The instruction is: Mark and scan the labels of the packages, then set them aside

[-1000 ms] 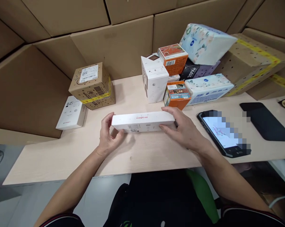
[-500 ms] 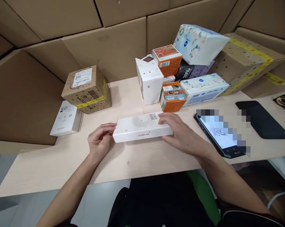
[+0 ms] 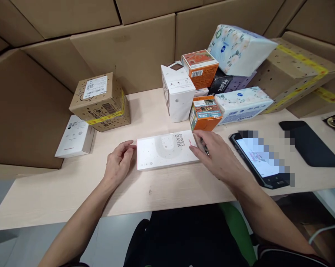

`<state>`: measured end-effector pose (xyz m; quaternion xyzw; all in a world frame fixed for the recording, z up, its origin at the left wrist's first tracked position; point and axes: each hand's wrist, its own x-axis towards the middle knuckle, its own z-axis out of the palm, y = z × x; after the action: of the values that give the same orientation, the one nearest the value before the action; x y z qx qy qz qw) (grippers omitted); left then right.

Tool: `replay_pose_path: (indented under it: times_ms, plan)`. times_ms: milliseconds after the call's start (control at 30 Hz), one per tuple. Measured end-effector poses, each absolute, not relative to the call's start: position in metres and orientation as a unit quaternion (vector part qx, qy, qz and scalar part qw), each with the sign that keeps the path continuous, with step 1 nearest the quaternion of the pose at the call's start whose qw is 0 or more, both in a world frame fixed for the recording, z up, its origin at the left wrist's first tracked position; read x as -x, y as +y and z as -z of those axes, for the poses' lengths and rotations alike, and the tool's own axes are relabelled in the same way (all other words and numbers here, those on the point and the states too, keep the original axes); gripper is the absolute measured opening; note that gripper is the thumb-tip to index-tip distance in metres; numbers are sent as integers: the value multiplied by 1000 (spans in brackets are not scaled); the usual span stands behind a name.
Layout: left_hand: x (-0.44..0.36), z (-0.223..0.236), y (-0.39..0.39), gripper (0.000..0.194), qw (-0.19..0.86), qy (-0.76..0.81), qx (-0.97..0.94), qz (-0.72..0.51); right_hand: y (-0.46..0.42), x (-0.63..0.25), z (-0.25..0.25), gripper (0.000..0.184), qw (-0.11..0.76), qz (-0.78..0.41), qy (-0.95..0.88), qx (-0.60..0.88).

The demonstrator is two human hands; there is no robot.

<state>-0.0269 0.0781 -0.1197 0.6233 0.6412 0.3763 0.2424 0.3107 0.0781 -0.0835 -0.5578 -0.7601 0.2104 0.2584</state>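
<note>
A flat white power bank box (image 3: 167, 150) lies on the table in front of me, its printed face up. My right hand (image 3: 216, 155) grips its right end, thumb over the near corner and fingers behind. A slim dark item with a metal tip (image 3: 204, 146) shows between thumb and fingers; its kind is unclear. Beside the left end rests my left hand (image 3: 119, 161), loosely curled, fingertips just off the box's edge and nothing in it.
A taped brown carton (image 3: 100, 102) and a white box (image 3: 75, 139) stand at left. Behind are a tall white box (image 3: 178, 96), orange boxes (image 3: 205, 116) and floral tissue packs (image 3: 244, 105). A handheld device (image 3: 260, 159) and a black phone-like slab (image 3: 312, 142) lie right.
The power bank box has tipped down flatter, so more of its top face shows. My left fingers have come off its left end. A dark slim item now shows in my right hand.
</note>
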Motion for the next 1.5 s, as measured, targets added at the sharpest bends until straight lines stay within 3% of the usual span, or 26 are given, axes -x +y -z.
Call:
replay_pose_path:
  times_ms: [133, 400, 833, 1167, 1333, 1500]
  plan:
    - [20, 115, 74, 34, 181, 615, -678, -360, 79, -306, 83, 52, 208, -241, -754, 574]
    - [6, 124, 73, 51, 193, 470, -664, -548, 75, -306, 89, 64, 395, -243, -700, 543]
    - [8, 120, 70, 74, 105, 468, -702, -526, 74, -307, 87, 61, 375, -208, -727, 537]
    - [7, 113, 61, 53, 187, 433, -689, -550, 72, -306, 84, 33, 424, -235, -683, 547]
    - [8, 116, 63, 31, 209, 417, -670, -577, 71, -306, 80, 22, 408, -234, -684, 558]
    - [4, 113, 67, 8, 163, 444, -674, -568, 72, -306, 80, 21, 378, -224, -703, 559]
